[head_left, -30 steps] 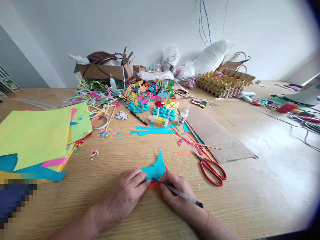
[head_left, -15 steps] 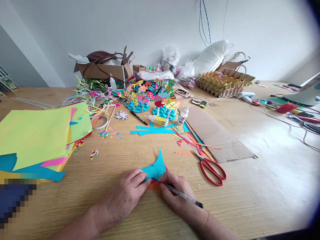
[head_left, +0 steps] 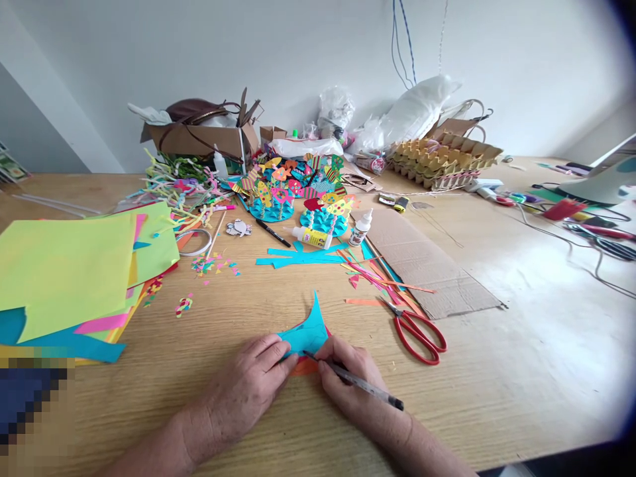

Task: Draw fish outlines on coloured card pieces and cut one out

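Note:
A piece of blue paper (head_left: pixel 303 336) with a pointed upper tip and faint drawn lines lies in front of me, over red and orange paper (head_left: pixel 304 367) that shows at its lower edge. My left hand (head_left: pixel 256 371) holds its left end against the table, thumb and fingers close together. In my right hand (head_left: pixel 350 371) is a pen (head_left: pixel 370 388), gripped near its tip, which touches the lower part of the blue sheet. Red-handled scissors (head_left: pixel 417 334) lie with blades parted to the right of that hand.
Coloured paper sheets (head_left: pixel 64 265) are stacked at left. Glue bottles (head_left: pixel 361 228), a black marker (head_left: pixel 273 233), blue strips (head_left: pixel 298 257) and paper fish decorations (head_left: pixel 322 215) lie ahead. Cardboard (head_left: pixel 432 265) and egg trays (head_left: pixel 442 162) are to the right; a box (head_left: pixel 199 140) stands behind.
The view has shifted slightly, so most things sit a little farther left. Both hands stay on the blue paper, and the pen tip has barely moved.

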`<state>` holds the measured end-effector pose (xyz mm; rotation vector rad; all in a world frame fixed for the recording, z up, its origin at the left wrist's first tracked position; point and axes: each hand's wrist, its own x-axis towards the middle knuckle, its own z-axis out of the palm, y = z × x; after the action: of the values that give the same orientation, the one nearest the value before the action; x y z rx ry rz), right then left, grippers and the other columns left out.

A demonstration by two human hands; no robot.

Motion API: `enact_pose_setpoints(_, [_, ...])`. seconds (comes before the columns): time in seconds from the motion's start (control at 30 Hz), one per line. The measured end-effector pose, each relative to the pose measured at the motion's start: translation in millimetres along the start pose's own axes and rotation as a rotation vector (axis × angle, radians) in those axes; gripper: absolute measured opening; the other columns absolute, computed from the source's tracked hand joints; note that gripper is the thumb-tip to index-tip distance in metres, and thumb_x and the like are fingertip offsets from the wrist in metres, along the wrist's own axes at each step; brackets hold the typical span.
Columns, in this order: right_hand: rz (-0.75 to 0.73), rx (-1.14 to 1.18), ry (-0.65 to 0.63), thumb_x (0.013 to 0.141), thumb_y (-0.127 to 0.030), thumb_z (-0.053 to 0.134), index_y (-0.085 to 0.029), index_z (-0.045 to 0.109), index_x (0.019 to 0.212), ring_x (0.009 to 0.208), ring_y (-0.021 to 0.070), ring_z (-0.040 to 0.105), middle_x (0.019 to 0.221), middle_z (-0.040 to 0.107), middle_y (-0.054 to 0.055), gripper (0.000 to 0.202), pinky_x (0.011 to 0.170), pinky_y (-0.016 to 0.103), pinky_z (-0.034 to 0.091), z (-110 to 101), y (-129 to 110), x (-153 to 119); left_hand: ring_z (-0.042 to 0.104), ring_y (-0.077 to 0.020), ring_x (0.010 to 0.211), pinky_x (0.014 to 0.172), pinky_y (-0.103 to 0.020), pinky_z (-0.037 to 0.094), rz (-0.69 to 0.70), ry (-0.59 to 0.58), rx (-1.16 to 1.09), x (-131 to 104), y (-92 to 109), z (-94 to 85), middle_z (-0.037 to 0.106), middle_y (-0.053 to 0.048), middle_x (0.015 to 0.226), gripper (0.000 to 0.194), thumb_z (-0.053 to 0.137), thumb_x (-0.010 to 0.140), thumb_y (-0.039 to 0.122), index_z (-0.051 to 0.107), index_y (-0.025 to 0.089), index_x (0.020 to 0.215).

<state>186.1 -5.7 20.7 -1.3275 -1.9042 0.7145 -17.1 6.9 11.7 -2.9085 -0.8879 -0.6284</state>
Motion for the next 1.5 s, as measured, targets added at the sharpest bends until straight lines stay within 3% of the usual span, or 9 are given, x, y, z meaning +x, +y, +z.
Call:
enact_pose_setpoints(0.5, [-0.031, 0.023, 0.038, 0.070, -0.009, 0.041, -0.020, 0.049, 0.069, 0.042, 0.0094, 0.040, 0.051, 0.044, -0.006, 0.014, 0.043, 0.019, 0.030, 0.9, 2.8, -1.6, 0.059, -0.0214, 0.095, 0.080, -0.037, 0.056, 0.003, 0.080, -0.033, 0.6, -0.9, 2.5, 0.063, -0.009, 0.095, 0.030, 0.034, 0.097, 0.011, 0.062, 0.013, 0.110])
enact_pose_setpoints(1.5, [-0.026, 0.068, -0.037, 0.072, -0.010, 0.042, -0.020, 0.050, 0.071, 0.045, 0.0092, 0.041, 0.054, 0.048, -0.005, 0.013, 0.046, 0.019, 0.032, 1.3, 1.9, -0.6, 0.057, -0.0228, 0.096, 0.083, -0.038, 0.055, -0.004, 0.038, -0.036, -2.2, -0.9, 3.9, 0.062, -0.010, 0.098, 0.031, 0.033, 0.099, 0.014, 0.062, 0.010, 0.107])
